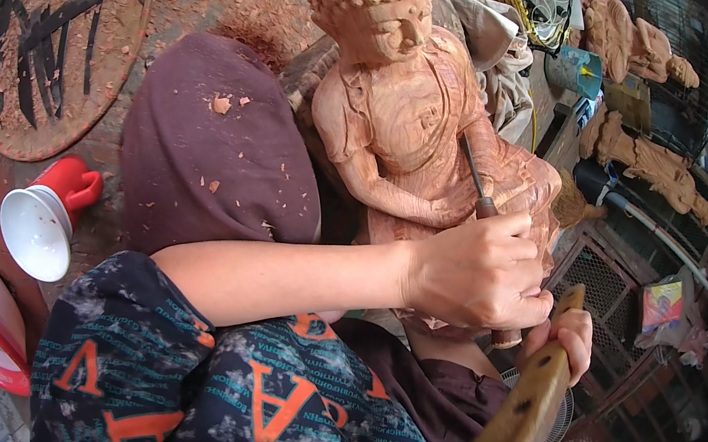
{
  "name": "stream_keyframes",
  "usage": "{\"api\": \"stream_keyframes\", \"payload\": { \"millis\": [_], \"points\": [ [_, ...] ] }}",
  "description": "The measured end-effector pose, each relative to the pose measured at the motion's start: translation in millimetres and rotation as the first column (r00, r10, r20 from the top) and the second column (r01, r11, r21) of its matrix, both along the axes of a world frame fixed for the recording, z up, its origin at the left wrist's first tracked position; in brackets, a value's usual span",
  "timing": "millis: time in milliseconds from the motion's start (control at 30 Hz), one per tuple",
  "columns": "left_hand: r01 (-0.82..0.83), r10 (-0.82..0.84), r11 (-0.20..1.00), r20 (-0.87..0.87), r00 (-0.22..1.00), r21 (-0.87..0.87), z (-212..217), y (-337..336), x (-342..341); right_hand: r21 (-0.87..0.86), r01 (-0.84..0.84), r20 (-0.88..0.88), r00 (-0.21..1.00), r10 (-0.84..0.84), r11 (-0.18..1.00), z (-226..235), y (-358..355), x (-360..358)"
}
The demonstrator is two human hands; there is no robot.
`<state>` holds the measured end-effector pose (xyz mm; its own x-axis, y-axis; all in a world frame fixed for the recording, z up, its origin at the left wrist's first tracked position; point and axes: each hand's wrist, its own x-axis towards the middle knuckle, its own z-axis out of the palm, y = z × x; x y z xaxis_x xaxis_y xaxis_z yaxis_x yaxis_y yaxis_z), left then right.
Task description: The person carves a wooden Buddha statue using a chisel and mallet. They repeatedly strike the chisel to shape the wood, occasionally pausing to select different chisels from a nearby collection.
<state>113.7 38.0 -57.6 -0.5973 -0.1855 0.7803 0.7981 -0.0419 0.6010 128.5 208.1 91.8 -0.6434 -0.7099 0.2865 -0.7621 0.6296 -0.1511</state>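
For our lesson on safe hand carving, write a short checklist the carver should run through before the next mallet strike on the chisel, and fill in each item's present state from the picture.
1. Chisel tip set against the wooden statue: ok, the blade rests on the figure's front.
2. Left hand wrapped firmly round the chisel handle: ok.
3. Right hand gripping the wooden mallet: ok, fingers closed on it.
4. Left-hand fingers clear of the chisel's butt end: cannot tell, the butt shows just below the fist.
5. Statue braced against sliding: cannot tell, its base is hidden.
6. Spare blades kept away: ok, they lie in the round tray.
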Motion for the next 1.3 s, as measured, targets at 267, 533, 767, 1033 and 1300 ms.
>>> {"api": "stream_keyframes", "payload": {
  "millis": [267,533,767,1033,1300],
  "points": [
    [0.007,-0.006,0.999,0.040,0.999,-0.032,-0.2,-4.4,-0.2,0.254,0.045,0.008,0.999,-0.048,0.966,9.6,-3.2,-4.8],
    [0.024,-0.022,0.997,-0.030,0.999,0.069,8.9,2.3,5.9,0.030,0.112,-0.008,0.994,-0.112,0.993,-1.2,4.3,0.2],
    [0.082,-0.075,0.987,-0.057,0.996,0.139,-3.6,-8.9,-3.3,0.103,0.049,-0.016,0.999,-0.048,0.993,5.8,-9.8,-2.4],
    [0.074,-0.062,0.988,-0.094,0.994,0.134,-12.3,-5.1,-9.2,0.393,0.115,-0.048,0.993,-0.105,0.912,18.5,-16.6,0.8],
    [0.086,-0.087,0.994,-0.008,0.996,-0.074,-1.4,-9.1,-11.9,0.297,0.099,-0.061,0.995,-0.084,0.950,15.1,-4.3,-2.3]
  ]
}}
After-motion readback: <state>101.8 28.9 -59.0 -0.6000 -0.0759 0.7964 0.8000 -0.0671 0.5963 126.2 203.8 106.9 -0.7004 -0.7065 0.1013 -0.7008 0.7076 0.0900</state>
